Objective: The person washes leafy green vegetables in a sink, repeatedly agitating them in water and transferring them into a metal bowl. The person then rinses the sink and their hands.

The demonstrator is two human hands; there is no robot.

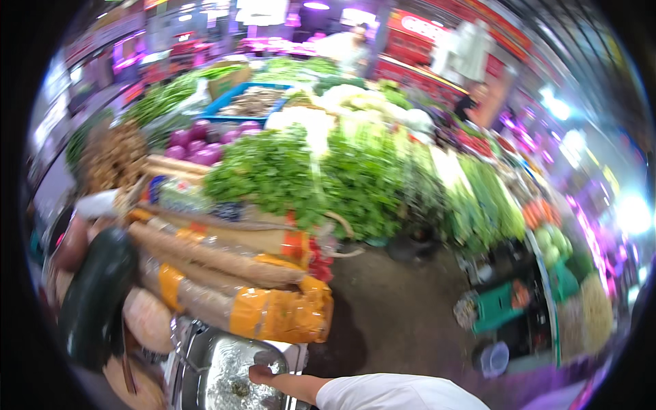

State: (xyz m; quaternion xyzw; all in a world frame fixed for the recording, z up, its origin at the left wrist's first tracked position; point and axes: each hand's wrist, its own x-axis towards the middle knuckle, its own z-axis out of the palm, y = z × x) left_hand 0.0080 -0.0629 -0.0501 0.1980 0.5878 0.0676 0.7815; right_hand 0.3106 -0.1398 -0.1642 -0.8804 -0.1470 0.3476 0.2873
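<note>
My left hand point(261, 374), at the end of a bare forearm below a white sleeve, is over the right part of a shiny metal pan point(233, 353) at the bottom. Its fingers are blurred and look curled, and I cannot tell whether they hold anything. A small dark patch shows on the bottom of the pan. Just above the pan lie long brown roots or tubers point(220, 253), some in clear wrap with orange tape point(266, 312). My right hand is out of view.
A large dark green gourd point(97, 297) lies at the left. Leafy greens point(266, 169), purple onions point(197, 141) and a blue tray point(236, 97) stand beyond. Green plastic baskets point(497, 307) and a pale bucket point(495, 359) are at the right. A person point(353, 51) stands far back.
</note>
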